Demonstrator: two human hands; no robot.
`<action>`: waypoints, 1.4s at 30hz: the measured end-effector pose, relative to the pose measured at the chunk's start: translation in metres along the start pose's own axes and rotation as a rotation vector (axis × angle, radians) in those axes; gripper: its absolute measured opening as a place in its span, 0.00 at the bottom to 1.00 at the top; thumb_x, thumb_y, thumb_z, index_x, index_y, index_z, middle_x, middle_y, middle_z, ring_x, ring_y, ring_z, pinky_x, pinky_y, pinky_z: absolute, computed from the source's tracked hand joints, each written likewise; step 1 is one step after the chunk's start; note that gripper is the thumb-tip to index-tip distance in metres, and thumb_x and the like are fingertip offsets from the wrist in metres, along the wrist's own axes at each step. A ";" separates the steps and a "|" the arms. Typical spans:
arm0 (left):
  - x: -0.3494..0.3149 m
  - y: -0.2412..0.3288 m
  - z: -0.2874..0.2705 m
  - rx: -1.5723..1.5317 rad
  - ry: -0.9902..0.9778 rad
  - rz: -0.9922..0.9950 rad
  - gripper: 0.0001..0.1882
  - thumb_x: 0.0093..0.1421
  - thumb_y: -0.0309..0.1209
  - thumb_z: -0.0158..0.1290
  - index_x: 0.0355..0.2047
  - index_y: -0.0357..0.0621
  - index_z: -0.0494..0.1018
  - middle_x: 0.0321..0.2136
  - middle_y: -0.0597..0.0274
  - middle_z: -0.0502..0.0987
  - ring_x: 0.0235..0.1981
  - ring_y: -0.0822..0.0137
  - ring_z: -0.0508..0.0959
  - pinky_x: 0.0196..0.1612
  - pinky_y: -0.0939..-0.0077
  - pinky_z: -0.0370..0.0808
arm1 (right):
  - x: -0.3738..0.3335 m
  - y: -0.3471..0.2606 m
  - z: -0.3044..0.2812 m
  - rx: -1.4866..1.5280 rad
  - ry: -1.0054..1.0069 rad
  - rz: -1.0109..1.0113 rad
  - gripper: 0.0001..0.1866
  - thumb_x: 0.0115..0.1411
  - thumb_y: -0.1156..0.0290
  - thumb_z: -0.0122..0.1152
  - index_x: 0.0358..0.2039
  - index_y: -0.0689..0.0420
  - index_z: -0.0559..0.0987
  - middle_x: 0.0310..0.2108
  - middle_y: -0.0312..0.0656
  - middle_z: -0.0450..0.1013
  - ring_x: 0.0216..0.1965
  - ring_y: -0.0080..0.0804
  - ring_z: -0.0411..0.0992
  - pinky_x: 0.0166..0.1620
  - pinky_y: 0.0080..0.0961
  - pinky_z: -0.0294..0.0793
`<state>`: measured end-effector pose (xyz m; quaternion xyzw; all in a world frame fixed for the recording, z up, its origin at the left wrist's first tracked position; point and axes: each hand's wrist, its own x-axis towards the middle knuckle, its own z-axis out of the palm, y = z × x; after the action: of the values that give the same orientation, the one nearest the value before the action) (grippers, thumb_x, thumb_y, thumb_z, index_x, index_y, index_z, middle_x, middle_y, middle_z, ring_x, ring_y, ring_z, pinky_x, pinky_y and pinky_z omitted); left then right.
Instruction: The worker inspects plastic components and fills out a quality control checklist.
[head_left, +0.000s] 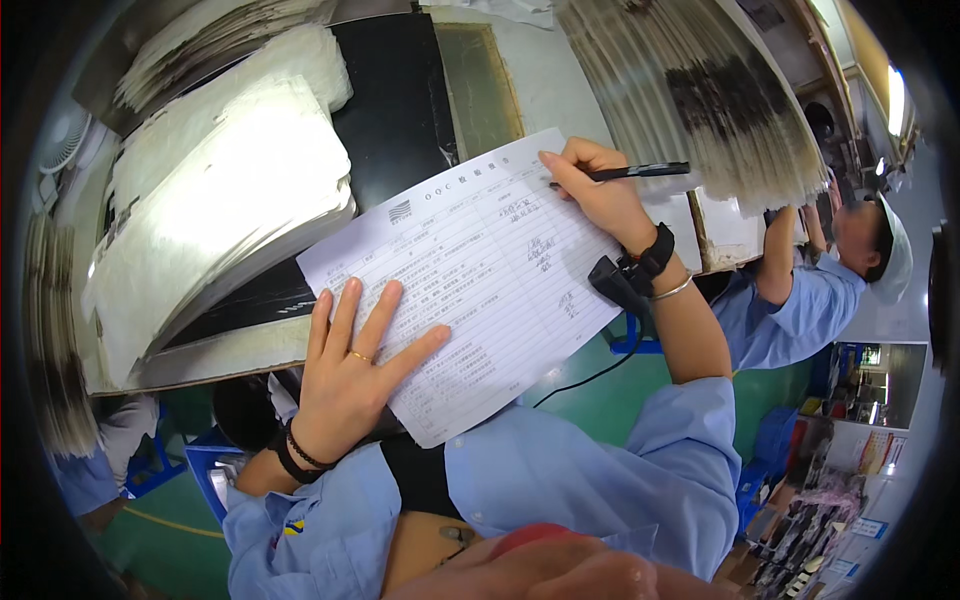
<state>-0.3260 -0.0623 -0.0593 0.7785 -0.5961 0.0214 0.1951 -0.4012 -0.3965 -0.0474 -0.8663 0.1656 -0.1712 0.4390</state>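
A white printed form [470,290] with ruled rows and some handwriting lies slanted in front of me, its near part reaching past the table edge. My left hand [350,365] rests on its lower left with fingers spread, a ring on one of them. Black pen [645,171] in its grip, my right hand [600,190] is at the form's upper right, the pen's tip close to the paper. A black watch or band and a bangle circle that wrist, and a black device [620,285] with a cable sits beside it.
A thick stack of white sheets [220,200] is on the table at left, beside a black panel [390,90]. Another sheaf of stained sheets [700,90] stands at far right. A co-worker in blue [800,300] works at the right. Blue bins [765,450] stand beyond.
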 end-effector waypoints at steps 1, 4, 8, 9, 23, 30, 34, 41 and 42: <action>0.000 -0.001 0.000 0.001 -0.006 -0.001 0.27 0.46 0.31 0.64 0.48 0.70 0.76 0.60 0.50 0.63 0.60 0.40 0.61 0.63 0.45 0.53 | 0.001 0.000 0.001 -0.057 -0.013 -0.012 0.18 0.59 0.65 0.59 0.16 0.60 0.70 0.13 0.31 0.64 0.17 0.16 0.57 0.21 0.20 0.56; -0.001 -0.001 0.001 0.013 0.003 0.010 0.27 0.46 0.32 0.65 0.48 0.69 0.76 0.60 0.50 0.63 0.61 0.40 0.61 0.63 0.45 0.52 | 0.000 -0.005 0.000 -0.008 -0.066 0.040 0.17 0.59 0.66 0.59 0.17 0.61 0.69 0.13 0.31 0.63 0.17 0.16 0.56 0.21 0.21 0.55; 0.000 0.000 0.001 -0.007 0.004 0.006 0.27 0.45 0.32 0.65 0.48 0.70 0.76 0.60 0.50 0.63 0.61 0.40 0.61 0.63 0.45 0.52 | 0.001 0.000 -0.001 -0.042 -0.012 0.014 0.18 0.59 0.66 0.59 0.17 0.62 0.68 0.12 0.31 0.61 0.17 0.16 0.55 0.21 0.22 0.55; -0.001 0.000 0.002 0.002 0.011 0.011 0.28 0.45 0.32 0.65 0.48 0.70 0.76 0.60 0.50 0.63 0.61 0.41 0.60 0.63 0.46 0.52 | 0.000 0.001 -0.001 -0.040 -0.013 -0.003 0.18 0.59 0.67 0.59 0.17 0.61 0.68 0.13 0.31 0.60 0.18 0.16 0.54 0.21 0.22 0.54; -0.002 0.001 -0.001 -0.011 0.016 -0.003 0.27 0.45 0.32 0.65 0.48 0.70 0.76 0.61 0.50 0.62 0.61 0.41 0.60 0.64 0.47 0.52 | -0.001 -0.007 0.000 -0.093 0.013 0.013 0.18 0.58 0.69 0.58 0.17 0.62 0.64 0.13 0.33 0.56 0.18 0.18 0.52 0.22 0.23 0.54; -0.001 0.001 0.000 -0.012 0.023 0.006 0.26 0.47 0.32 0.63 0.48 0.69 0.76 0.61 0.50 0.62 0.61 0.40 0.60 0.63 0.46 0.52 | 0.000 0.000 -0.002 -0.128 0.004 -0.050 0.18 0.58 0.68 0.58 0.17 0.62 0.64 0.13 0.34 0.56 0.18 0.18 0.52 0.21 0.23 0.54; -0.001 0.001 -0.002 -0.024 0.016 -0.002 0.25 0.49 0.31 0.61 0.49 0.69 0.76 0.61 0.51 0.62 0.60 0.40 0.61 0.63 0.46 0.52 | 0.001 -0.005 -0.002 -0.137 0.018 -0.019 0.18 0.58 0.69 0.58 0.17 0.62 0.65 0.13 0.34 0.56 0.18 0.18 0.52 0.21 0.23 0.54; -0.002 0.000 -0.002 -0.007 0.020 0.003 0.25 0.48 0.31 0.61 0.48 0.69 0.76 0.61 0.51 0.62 0.60 0.41 0.61 0.63 0.46 0.52 | 0.000 -0.004 -0.002 -0.131 0.017 -0.050 0.17 0.58 0.69 0.57 0.17 0.63 0.64 0.13 0.34 0.56 0.17 0.18 0.52 0.21 0.23 0.55; -0.002 0.001 -0.002 -0.015 0.024 0.000 0.25 0.48 0.31 0.61 0.48 0.69 0.76 0.61 0.51 0.62 0.60 0.41 0.61 0.63 0.46 0.52 | 0.000 -0.004 -0.003 -0.132 0.009 -0.055 0.17 0.58 0.70 0.57 0.17 0.63 0.64 0.13 0.34 0.56 0.18 0.18 0.52 0.21 0.23 0.55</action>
<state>-0.3271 -0.0604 -0.0577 0.7768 -0.5939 0.0262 0.2077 -0.4020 -0.3960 -0.0430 -0.8969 0.1547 -0.1758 0.3752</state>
